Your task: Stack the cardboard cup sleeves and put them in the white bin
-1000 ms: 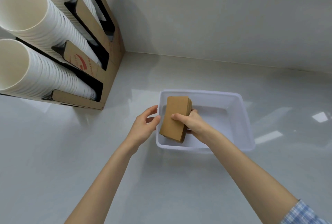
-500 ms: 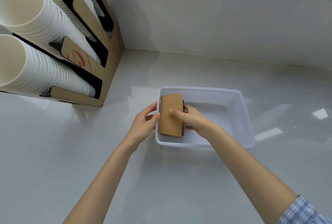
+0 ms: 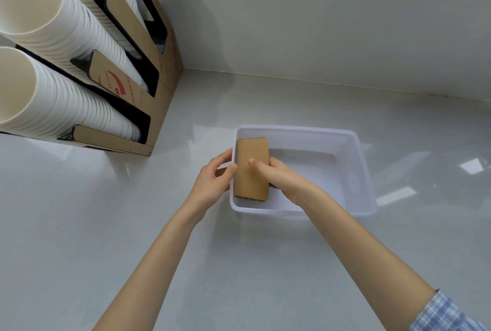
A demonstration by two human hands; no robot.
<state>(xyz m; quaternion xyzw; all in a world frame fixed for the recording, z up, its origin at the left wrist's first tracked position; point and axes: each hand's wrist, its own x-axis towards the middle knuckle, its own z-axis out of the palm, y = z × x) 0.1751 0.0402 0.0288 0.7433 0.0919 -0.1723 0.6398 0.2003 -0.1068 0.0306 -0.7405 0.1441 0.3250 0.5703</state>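
A flat stack of brown cardboard cup sleeves [image 3: 251,171] lies inside the white bin [image 3: 356,171], against its left wall. My right hand [image 3: 281,179] grips the stack, thumb on top and fingers under its right side. My left hand [image 3: 214,179] holds the bin's left rim from outside, thumb over the edge next to the sleeves. The underside of the stack is hidden, so I cannot tell whether it rests on the bin floor.
A cardboard cup dispenser [image 3: 156,73] with long rows of white paper cups [image 3: 53,97] stands at the back left of the grey counter [image 3: 106,224]. A pale wall [image 3: 318,25] runs behind the bin.
The sleeve stack has come down from a tilted position above the bin to lie flatter and lower along the left wall. My left hand has stayed on the rim.
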